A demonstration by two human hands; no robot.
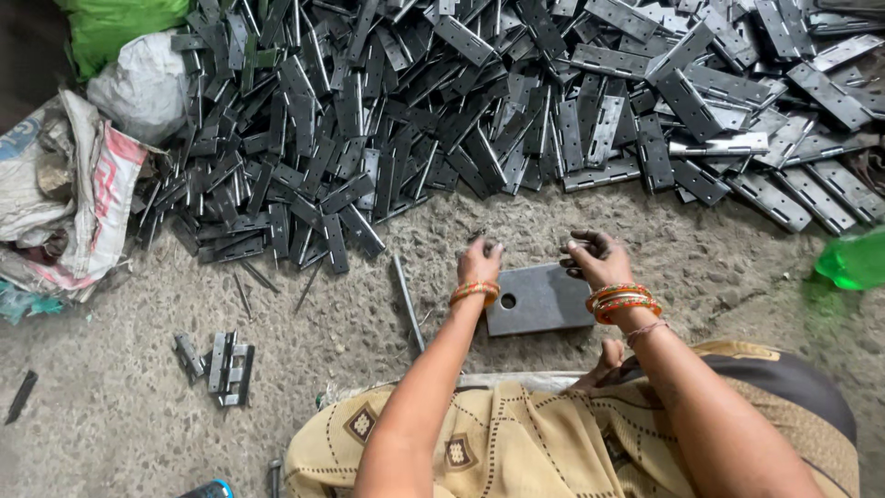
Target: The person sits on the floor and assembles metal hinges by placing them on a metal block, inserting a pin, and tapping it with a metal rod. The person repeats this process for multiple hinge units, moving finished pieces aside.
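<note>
Patterned cloth (516, 443) over lap, left hand (479, 261) and right hand (595, 258) both curled narrow, grey plate (539, 300) just beneath, contents unclear.

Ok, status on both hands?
Left hand and right hand closed, above grey plate. Contents unclear. Rod beside plate; hinge pile ahead.

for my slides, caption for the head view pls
Both hands, left and right, over a steel block beside a hinge pile.
</note>
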